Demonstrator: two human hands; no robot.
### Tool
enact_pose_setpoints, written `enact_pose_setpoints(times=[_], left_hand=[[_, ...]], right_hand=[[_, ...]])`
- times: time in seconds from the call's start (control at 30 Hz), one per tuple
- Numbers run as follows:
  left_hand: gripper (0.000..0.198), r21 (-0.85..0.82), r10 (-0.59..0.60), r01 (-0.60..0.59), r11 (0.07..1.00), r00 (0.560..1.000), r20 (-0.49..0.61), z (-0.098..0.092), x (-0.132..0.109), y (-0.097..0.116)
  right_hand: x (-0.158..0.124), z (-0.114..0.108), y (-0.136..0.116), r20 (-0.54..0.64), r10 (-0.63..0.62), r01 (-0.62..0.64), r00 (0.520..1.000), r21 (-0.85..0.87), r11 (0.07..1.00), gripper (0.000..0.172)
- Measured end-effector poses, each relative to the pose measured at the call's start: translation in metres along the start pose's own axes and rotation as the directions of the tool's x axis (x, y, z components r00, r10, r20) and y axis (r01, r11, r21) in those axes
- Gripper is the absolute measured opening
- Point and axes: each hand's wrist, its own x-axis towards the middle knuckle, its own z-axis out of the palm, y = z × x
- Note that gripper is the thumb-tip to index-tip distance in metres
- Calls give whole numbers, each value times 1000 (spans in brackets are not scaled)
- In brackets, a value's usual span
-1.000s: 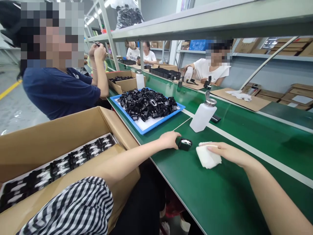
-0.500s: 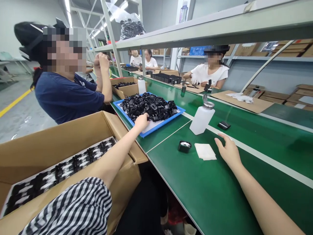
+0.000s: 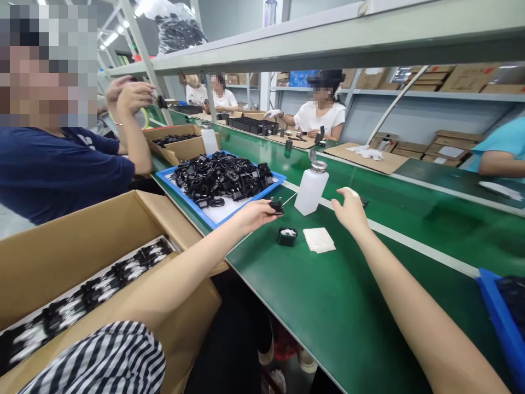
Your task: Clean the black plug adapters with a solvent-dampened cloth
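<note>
My left hand [image 3: 255,215] pinches a black plug cover [image 3: 276,207], with two pins standing up from it, above the bench's near edge. Just below it stands a small black charger housing [image 3: 287,236], its top uncovered and white and green parts showing inside. Beside that lie thin white cloth squares [image 3: 319,239]. My right hand [image 3: 351,212] hovers over the green surface right of a white dispenser bottle [image 3: 310,189] with its metal lid flipped up. Its thumb and fingers are apart and hold nothing. Behind it, a black piece [image 3: 364,202] is mostly hidden.
A blue tray [image 3: 213,221] heaped with black plug covers [image 3: 225,178] stands at left. An open carton [image 3: 69,224] with packed rows is nearer me. Another blue tray [image 3: 492,306] shows at right. A co-worker [image 3: 61,169] sits close on the left; a shelf beam [image 3: 328,49] crosses overhead.
My left hand has left the tray and moved right with a plug cover in its fingers. My right hand stays open near the bottle. The view has swung right, revealing another blue tray.
</note>
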Motion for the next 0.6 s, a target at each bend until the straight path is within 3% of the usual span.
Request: enact_pose_setpoints(times=[0.1, 0.17, 0.37, 0.5, 0.6], left_hand=[[10, 24, -13, 14, 1000, 1000, -21, -4, 1, -2], [10, 46, 4, -3, 999, 1000, -14, -7, 1, -2], [12, 89, 109, -118, 989, 990, 94, -7, -3, -8], [23, 153, 147, -146, 977, 989, 5, -1, 0, -17], [25, 154, 260, -256, 954, 966, -2, 4, 4, -26]], right_hand=[[28, -4, 45, 13, 365, -357, 931, -179, 917, 47], [37, -7, 71, 7, 465, -453, 886, -209, 867, 53], [37, -13, 103, -3, 424, -403, 906, -319, 858, 52], [31, -12, 97, -98, 372, -384, 923, -182, 905, 54], [21, -7, 81, -3, 259, -257, 966, -122, 959, 48]])
